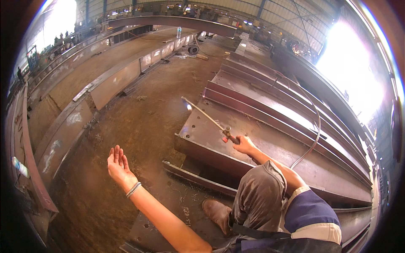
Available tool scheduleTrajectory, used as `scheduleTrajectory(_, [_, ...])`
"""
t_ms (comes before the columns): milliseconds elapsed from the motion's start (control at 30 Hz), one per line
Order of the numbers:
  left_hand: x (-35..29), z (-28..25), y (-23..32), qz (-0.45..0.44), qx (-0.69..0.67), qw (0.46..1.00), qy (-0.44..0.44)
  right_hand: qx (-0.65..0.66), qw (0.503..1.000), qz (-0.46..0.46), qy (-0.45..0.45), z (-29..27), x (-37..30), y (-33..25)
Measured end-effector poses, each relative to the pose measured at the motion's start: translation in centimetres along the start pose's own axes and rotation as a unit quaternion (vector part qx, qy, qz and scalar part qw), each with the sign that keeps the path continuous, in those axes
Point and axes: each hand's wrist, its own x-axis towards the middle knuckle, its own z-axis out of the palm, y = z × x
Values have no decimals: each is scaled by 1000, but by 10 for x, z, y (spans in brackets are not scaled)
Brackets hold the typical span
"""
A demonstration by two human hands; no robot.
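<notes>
My right hand (244,145) is wrapped round the handle of a gas torch (207,116), a long thin brass-coloured tube with a valve and a red part by the grip. At its bent tip burns a small bluish-white flame (189,107), just past the holed end of a steel beam (236,135). The torch tube crosses above that beam. My left hand (119,165) is held out over the brown floor, palm up, fingers stretched and nothing in it. A braided bracelet (133,189) circles that wrist.
Several flanged steel beams (270,99) lie side by side on the right, with a hose (318,122) looping over them. My boot (217,214) rests on steel below. Long beams (116,84) line the left. Farther off stand a bottle (179,33) and a dark roll (193,49).
</notes>
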Motion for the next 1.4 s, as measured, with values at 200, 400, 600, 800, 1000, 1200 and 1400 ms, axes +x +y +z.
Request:
scheduleTrajectory(200, [11, -9, -2, -5, -19, 1000, 16, -14, 998, 55, 16, -8, 43, 14])
scheduleTrajectory(400, [17, -17, -20, 24, -19, 999, 13, 200, 980, -5, 14, -8, 51, 21])
scheduleTrajectory(600, [31, -17, -16, -30, -24, 999, -4, -27, 996, 80, 17, -21, 37, 27])
scheduleTrajectory(800, [32, -18, -15, -21, 24, 999, -18, 41, 992, 111, 38, -19, 14, 9])
scheduleTrajectory(1000, [35, -19, -14, -41, 13, 999, -17, 57, 993, 99, 19, -13, 2, -3])
scheduleTrajectory(1200, [35, -20, -15, -35, 9, 999, -21, 10, 997, 77, 12, -6, -4, -7])
scheduleTrajectory(1400, [24, -14, -15, -3, 5, 1000, -13, 15, 998, 59, 10, -5, -11, -5])
